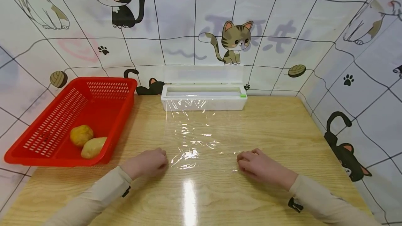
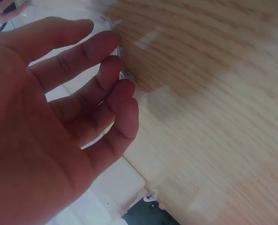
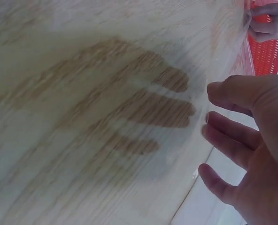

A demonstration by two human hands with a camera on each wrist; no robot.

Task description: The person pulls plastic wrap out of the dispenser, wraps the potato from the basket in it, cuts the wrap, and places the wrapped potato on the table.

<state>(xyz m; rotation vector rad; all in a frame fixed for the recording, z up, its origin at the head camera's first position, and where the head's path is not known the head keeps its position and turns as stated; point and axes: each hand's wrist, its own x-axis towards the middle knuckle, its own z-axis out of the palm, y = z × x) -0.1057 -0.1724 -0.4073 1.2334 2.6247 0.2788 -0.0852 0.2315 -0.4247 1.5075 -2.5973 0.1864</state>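
A sheet of clear plastic wrap [image 1: 191, 142] stretches toward me from a white dispenser box [image 1: 204, 104] at the back of the table. My left hand [image 1: 147, 163] holds the sheet's near left corner, its fingers bent. At the near right corner, my right hand [image 1: 263, 170] holds the wrap between thumb and fingers. In the left wrist view, the left hand [image 2: 68, 103] has its fingertips at the film's edge. The right wrist view shows the right hand [image 3: 251, 145] beside the film edge, with the left hand [image 3: 270, 21] gripping the far corner.
At the left stands a red plastic basket [image 1: 124, 114] holding a yellow, rounded item [image 1: 81, 135] and a paler, potato-like one [image 1: 93, 147]. The box's lid stands raised, and a green piece [image 1: 243, 95] sits at its right end. Cat-patterned sheeting [image 1: 176, 51] surrounds the wooden table [image 1: 276, 124].
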